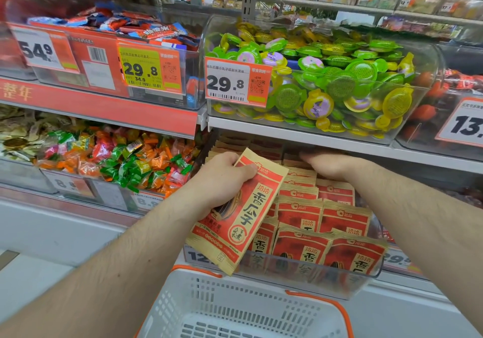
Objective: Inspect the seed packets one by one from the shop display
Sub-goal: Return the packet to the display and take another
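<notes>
My left hand [222,178] grips a tan and red seed packet [243,220] near its top, thumb across the front, holding it tilted in front of the bin. More seed packets [324,222] of the same kind stand in rows in a clear bin [308,275] on the lower shelf. My right hand [332,165] reaches deep under the shelf above, palm down on the rear packets. Its fingertips are hidden in the shadow, so I cannot see whether they hold a packet.
A white basket with orange rim [235,309] sits below the bin. Wrapped candies [125,160] fill the bin to the left. Above, a clear tub of green and yellow jelly cups [334,81] and price tags [236,82] front the upper shelf.
</notes>
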